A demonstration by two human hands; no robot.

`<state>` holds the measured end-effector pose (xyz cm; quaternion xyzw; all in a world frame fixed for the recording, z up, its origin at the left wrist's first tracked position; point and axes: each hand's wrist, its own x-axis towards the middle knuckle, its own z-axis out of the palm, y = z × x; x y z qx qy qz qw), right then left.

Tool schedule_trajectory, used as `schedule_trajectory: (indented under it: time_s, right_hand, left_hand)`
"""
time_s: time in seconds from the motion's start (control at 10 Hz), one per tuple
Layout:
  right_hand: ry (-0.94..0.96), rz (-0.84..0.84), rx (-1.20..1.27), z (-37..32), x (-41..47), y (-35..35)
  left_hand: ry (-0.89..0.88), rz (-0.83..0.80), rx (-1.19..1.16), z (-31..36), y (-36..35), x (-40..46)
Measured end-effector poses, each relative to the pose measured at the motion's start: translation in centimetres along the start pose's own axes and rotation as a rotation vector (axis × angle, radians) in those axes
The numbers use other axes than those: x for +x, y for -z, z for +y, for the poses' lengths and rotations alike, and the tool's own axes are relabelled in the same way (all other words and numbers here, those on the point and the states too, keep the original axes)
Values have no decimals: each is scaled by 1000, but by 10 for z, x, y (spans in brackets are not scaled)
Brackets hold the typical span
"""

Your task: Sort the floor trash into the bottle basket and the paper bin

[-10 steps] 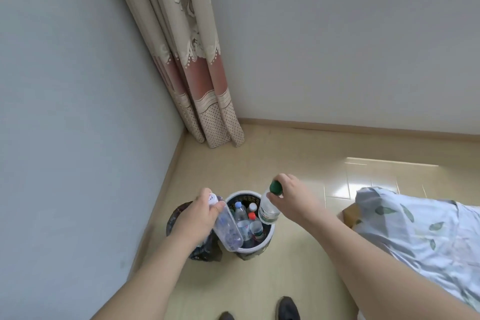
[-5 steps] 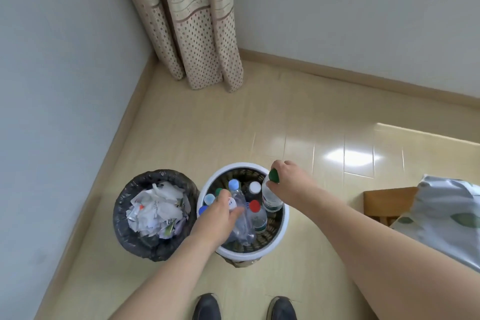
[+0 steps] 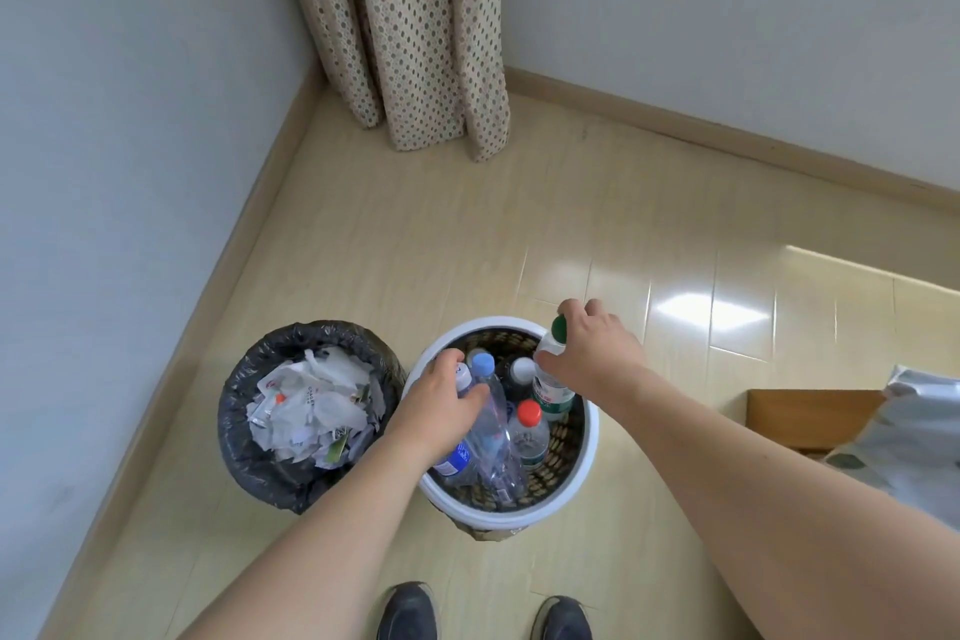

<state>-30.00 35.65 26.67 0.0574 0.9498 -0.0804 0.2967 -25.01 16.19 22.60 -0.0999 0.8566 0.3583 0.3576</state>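
Note:
The bottle basket, woven with a white rim, stands on the floor and holds several plastic bottles. My left hand reaches into its left side and grips a clear white-capped bottle with a blue label. My right hand holds a green-capped bottle by the neck, upright, its body inside the basket's far right side. Left of the basket, touching it, is the paper bin, lined with a black bag and filled with crumpled paper.
A wall runs close along the left, and a curtain hangs in the far corner. A wooden furniture edge and leaf-print cloth lie at the right. My shoes stand just before the basket.
The view has tilted down onto the bins. Both hands have lowered their bottles from above the rim into the basket.

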Motion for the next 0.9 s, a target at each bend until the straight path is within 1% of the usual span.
schedule_trajectory:
  time_s: [0.1, 0.2, 0.3, 0.4, 0.6, 0.7, 0.8, 0.9]
  right_hand:
    - [-12, 7, 25, 0, -2, -1]
    - [-19, 3, 160, 2, -1, -4]
    - [-63, 71, 313, 3, 2, -8]
    - [-105, 135, 384, 6, 3, -16]
    - [-40, 229, 289, 7, -9, -19]
    - [-1, 292, 133, 6, -17, -12]
    - [59, 347, -4, 5, -32, 2]
    - [126, 349, -36, -2, -59, 26]
  left_hand:
    - [-14, 10, 7, -1, 4, -4]
    - [-28, 20, -1, -3, 4, -2]
    - [-40, 51, -23, -5, 2, 3]
    - [-50, 91, -40, -8, -2, 8]
    - [-67, 145, -40, -8, -3, 3]
    - [-70, 165, -45, -5, 5, -2]
    - [-68, 193, -18, 2, 19, -16]
    - [-113, 232, 22, 14, 38, -38]
